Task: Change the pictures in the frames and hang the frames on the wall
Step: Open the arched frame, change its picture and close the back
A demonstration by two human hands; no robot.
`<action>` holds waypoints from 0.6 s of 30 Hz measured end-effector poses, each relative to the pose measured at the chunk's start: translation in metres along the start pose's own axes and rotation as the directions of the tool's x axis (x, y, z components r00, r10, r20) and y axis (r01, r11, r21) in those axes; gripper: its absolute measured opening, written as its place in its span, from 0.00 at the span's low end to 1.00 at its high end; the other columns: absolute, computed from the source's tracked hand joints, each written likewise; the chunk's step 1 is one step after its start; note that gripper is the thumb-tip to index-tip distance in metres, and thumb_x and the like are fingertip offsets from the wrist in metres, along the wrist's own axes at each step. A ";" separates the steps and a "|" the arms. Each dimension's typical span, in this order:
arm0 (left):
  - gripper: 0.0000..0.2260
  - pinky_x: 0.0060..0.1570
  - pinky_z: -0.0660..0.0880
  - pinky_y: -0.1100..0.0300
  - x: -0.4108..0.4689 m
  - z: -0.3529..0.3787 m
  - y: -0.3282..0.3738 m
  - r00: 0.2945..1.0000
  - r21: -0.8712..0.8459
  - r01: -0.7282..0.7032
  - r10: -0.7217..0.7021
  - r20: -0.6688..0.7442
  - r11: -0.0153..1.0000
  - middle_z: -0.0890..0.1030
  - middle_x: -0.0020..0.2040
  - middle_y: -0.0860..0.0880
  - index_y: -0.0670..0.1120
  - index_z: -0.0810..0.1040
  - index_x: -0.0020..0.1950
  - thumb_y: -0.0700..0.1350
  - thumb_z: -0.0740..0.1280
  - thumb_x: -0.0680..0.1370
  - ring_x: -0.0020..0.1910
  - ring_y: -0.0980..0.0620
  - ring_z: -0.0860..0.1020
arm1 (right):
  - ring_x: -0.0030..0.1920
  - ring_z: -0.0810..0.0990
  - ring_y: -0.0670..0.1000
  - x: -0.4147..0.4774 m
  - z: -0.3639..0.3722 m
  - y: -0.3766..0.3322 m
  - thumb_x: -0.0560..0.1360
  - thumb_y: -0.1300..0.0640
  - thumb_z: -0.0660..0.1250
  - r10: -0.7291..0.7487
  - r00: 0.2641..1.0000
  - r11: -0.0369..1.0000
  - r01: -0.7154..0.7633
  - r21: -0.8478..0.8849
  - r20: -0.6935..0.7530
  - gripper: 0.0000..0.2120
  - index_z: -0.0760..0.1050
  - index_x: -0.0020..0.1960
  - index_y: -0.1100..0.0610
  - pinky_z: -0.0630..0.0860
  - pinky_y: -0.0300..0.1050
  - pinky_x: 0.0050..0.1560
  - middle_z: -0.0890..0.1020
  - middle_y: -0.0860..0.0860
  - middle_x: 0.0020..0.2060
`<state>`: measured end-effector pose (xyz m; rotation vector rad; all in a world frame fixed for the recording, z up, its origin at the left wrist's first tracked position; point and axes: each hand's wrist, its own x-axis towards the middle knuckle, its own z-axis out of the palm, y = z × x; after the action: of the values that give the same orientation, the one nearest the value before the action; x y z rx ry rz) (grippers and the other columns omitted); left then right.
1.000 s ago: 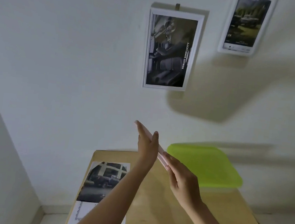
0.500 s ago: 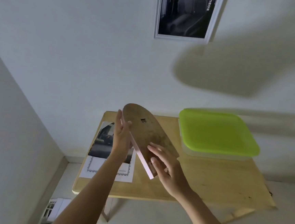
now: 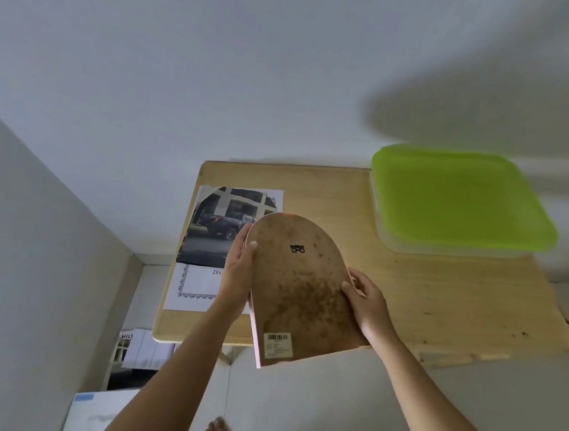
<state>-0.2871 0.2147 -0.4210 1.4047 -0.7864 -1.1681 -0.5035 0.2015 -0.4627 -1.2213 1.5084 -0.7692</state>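
an arch-topped picture frame with a brown speckled fibreboard back and pale pink edge [image 3: 302,292] is held in the air over the front edge of a light wooden table [image 3: 424,296], back side turned to the camera, arched end toward 12 o'clock and tilted slightly left. a small black metal hanger [image 3: 297,249] is seen near the arch, and a white barcode label [image 3: 278,344] near the square end at 6 o'clock. the frame is gripped at its 9 o'clock edge by the left hand [image 3: 238,276], thumb laid on the back, and at its 3 o'clock edge by the right hand [image 3: 368,303], fingers closed round the rim. a printed sheet showing a dark car [image 3: 220,230] lies on the table at 10 o'clock of the frame, partly covered by it. a lime-green plastic lidded container [image 3: 456,199] rests at 2 o'clock, well apart. loose printed papers [image 3: 142,349] lie on the floor at 8 o'clock.
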 end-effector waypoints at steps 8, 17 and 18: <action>0.25 0.64 0.67 0.50 0.011 0.029 -0.041 0.993 0.492 0.114 -0.116 -0.027 0.863 0.62 0.68 0.45 0.49 0.56 0.74 0.46 0.61 0.79 0.66 0.46 0.66 | 0.53 0.77 0.50 0.001 -0.016 0.023 0.78 0.59 0.62 -0.016 0.982 0.996 -0.002 -0.093 -0.188 0.17 0.71 0.66 0.56 0.74 0.42 0.49 0.78 0.52 0.57; 0.31 0.66 0.67 0.50 0.017 0.044 -0.063 0.994 0.544 0.111 -0.104 -0.044 0.832 0.60 0.69 0.45 0.47 0.55 0.75 0.48 0.66 0.76 0.67 0.46 0.65 | 0.56 0.73 0.51 0.010 -0.028 0.034 0.78 0.59 0.62 -0.112 0.974 0.955 0.050 -0.294 -0.197 0.19 0.68 0.68 0.55 0.64 0.36 0.57 0.73 0.57 0.56; 0.31 0.66 0.67 0.50 0.017 0.045 -0.065 0.994 0.549 0.107 -0.101 -0.041 0.829 0.60 0.69 0.45 0.47 0.56 0.75 0.48 0.67 0.76 0.67 0.46 0.65 | 0.56 0.73 0.51 0.011 -0.029 0.035 0.77 0.59 0.62 -0.117 0.974 0.952 0.054 -0.303 -0.193 0.19 0.68 0.69 0.56 0.64 0.36 0.57 0.73 0.57 0.57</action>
<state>-0.3335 0.1966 -0.4844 1.9481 -1.1095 -1.0543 -0.5419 0.1980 -0.4896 -1.4727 1.8016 -0.7668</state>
